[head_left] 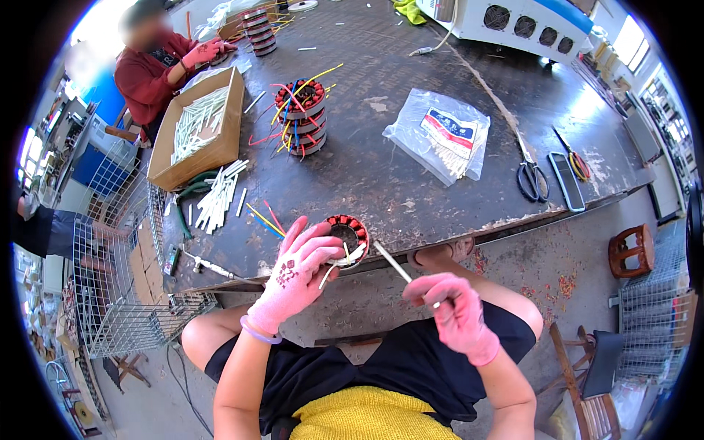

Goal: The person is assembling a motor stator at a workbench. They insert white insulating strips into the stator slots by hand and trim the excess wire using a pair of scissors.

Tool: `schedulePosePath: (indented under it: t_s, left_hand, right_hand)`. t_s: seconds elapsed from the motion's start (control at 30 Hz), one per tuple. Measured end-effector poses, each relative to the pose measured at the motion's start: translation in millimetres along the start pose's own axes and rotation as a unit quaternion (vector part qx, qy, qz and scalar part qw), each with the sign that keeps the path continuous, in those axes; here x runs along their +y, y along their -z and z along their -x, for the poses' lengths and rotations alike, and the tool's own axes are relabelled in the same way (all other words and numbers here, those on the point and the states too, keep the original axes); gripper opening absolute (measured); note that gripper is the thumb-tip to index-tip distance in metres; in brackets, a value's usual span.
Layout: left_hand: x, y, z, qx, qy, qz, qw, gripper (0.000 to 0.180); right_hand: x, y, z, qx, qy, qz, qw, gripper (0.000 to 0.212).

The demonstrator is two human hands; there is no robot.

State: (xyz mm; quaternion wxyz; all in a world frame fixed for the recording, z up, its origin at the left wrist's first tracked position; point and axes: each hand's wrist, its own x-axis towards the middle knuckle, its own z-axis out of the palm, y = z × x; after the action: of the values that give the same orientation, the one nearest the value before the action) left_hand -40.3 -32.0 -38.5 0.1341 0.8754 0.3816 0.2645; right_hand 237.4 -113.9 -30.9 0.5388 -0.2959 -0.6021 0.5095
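At the table's near edge, my pink-gloved left hand [288, 277] is closed on a ring-shaped motor stator [358, 226] with red windings. Red, yellow and blue wires [265, 221] stick out beyond that hand, and white sleeving [353, 257] shows at the ring's near side. My right hand [456, 315], also in a pink glove, pinches a thin white tube [394, 262] that points at the stator. A small white end shows between its fingers too. To the left lies a loose pile of white tubes [218, 196].
A cardboard box [233, 121] of white tubes stands behind the pile. Farther back are a stack of stators [304, 125] and a clear plastic bag [418, 125]. Scissors [532, 180] and a phone [567, 183] lie right. A co-worker [158, 66] sits at the far left.
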Motion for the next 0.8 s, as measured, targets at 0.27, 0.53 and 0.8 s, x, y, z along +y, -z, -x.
schedulePosePath:
  t_s: [0.27,0.53,0.8]
  left_hand:
    - [4,-21,5,0.055,0.016,-0.034,0.998,0.042]
    - [6,-25,4,0.075,0.026,-0.018,0.997,0.044]
    - [4,-25,5,0.068,0.019,-0.019,0.997,0.041]
  right_hand:
    - [10,-10,9,-0.051,0.003,0.074,0.996,0.013]
    - [5,-8,6,-0.049,-0.014,0.078,0.996,0.017]
    - [7,-10,3,-0.05,-0.026,0.086,0.995,0.016]
